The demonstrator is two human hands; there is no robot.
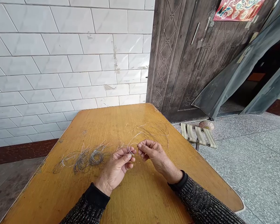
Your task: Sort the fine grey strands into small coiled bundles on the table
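Between my two hands, just above the table, is a thin pale wire (128,147) bent into a loop. My left hand (118,166) pinches it between thumb and fingers. On the other side my right hand (154,154) grips the wire with thumb and forefinger. Left of my left hand lie several coiled bundles of thin grey wire; the nearest coil (96,157) is round, and a looser bundle (80,162) lies beside it. Beyond my hands, loose strands of wire (151,129) spread over the table.
The wooden table (135,199) reaches to a white tiled wall (60,62). At the right stands a folding stool (197,134) with striped straps, near a dark carved door (177,62). A grey curtain (233,71) hangs at the doorway.
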